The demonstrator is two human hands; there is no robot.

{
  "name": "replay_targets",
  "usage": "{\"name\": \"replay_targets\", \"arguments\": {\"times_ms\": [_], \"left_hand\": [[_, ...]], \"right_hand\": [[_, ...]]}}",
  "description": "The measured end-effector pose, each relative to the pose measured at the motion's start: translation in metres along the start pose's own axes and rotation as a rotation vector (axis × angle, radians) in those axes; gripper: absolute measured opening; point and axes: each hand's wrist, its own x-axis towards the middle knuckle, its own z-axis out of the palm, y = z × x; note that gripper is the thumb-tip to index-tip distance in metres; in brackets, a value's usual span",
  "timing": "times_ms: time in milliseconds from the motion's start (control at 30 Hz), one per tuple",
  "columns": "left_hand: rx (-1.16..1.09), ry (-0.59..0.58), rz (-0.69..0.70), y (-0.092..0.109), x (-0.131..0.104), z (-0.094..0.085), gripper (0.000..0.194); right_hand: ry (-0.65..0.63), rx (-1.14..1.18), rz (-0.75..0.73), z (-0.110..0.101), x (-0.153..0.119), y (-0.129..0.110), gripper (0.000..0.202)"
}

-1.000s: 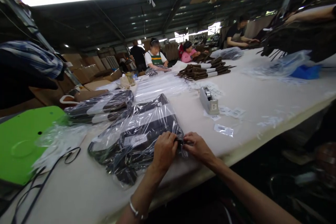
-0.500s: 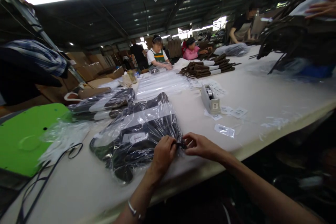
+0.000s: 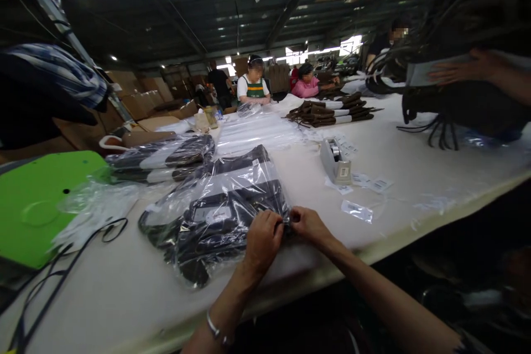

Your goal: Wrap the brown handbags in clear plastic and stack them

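A folded dark garment (image 3: 215,238) with a pale paper band and a label lies flat on the table in a clear plastic bag (image 3: 277,196). My left hand (image 3: 263,238) is closed at the bag's near right corner, fingers curled onto the plastic. Just to its right, my right hand (image 3: 309,225) pinches the same corner, thumb against the fingers. A small dark bit shows between the two hands; the fingers partly hide it.
A grey tape dispenser (image 3: 337,163) and loose labels (image 3: 357,210) are right of the bag. Bagged bundles (image 3: 166,155), a green board (image 3: 37,204) and black cords (image 3: 66,271) lie left. Brown bundles (image 3: 332,110) lie farther back. At right, a co-worker's hand (image 3: 460,69) touches dark garments.
My right hand's fingers have closed from a looser pose onto the bag's corner. At right, the co-worker's hand and the dark garments have moved lower and left.
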Motion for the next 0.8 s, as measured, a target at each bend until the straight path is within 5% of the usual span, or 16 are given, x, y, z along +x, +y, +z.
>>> {"name": "replay_targets", "arguments": {"times_ms": [133,300,567,800], "left_hand": [[0.06,-0.079,0.09,-0.002,-0.012,0.008,0.01],[0.197,-0.141,0.186,-0.004,-0.028,0.015,0.027],[0.121,-0.128,0.152,-0.006,-0.033,0.013,0.029],[0.059,-0.032,0.148,-0.007,-0.042,0.006,0.057]], "right_hand": [[-0.074,-0.036,0.111,-0.007,0.016,0.001,0.017],[-0.357,0.362,0.365,-0.033,0.019,0.015,0.029],[-0.241,0.061,0.36,-0.017,0.021,-0.004,0.071],[-0.143,0.715,0.588,-0.002,0.004,-0.024,0.051]]}}
